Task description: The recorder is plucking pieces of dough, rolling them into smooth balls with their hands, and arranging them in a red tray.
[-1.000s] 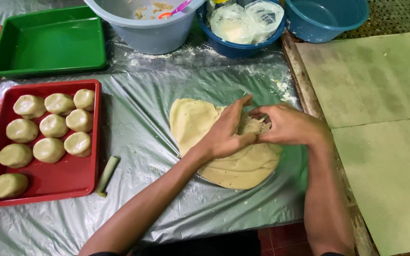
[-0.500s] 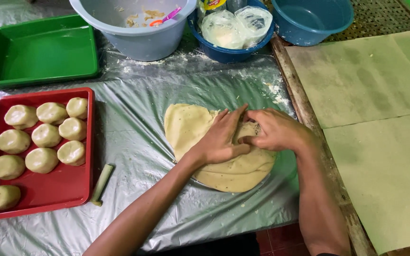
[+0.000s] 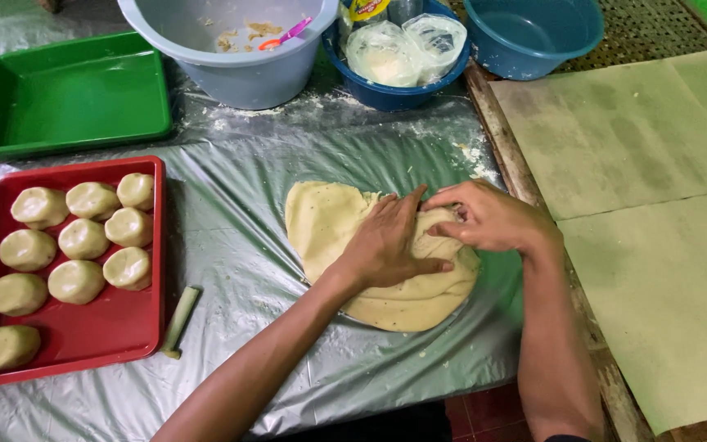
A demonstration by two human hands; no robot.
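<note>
A flat sheet of pale speckled dough lies on the plastic-covered table. My left hand lies palm down on the dough's middle, fingers pointing up and right. My right hand pinches the dough's upper right edge, where it is folded over; fingertips of both hands meet there. What lies under the fold is hidden by my hands.
A red tray at left holds several round dough balls. A small green stick lies beside it. Behind are a green tray, a grey basin, a blue bowl with plastic bags, and another blue bowl. Paper sheets lie at right.
Both hands stay on the folded dough edge, fingers shifting slightly as they press and pinch. The camera view has drifted a little; the dough sheet stays put.
</note>
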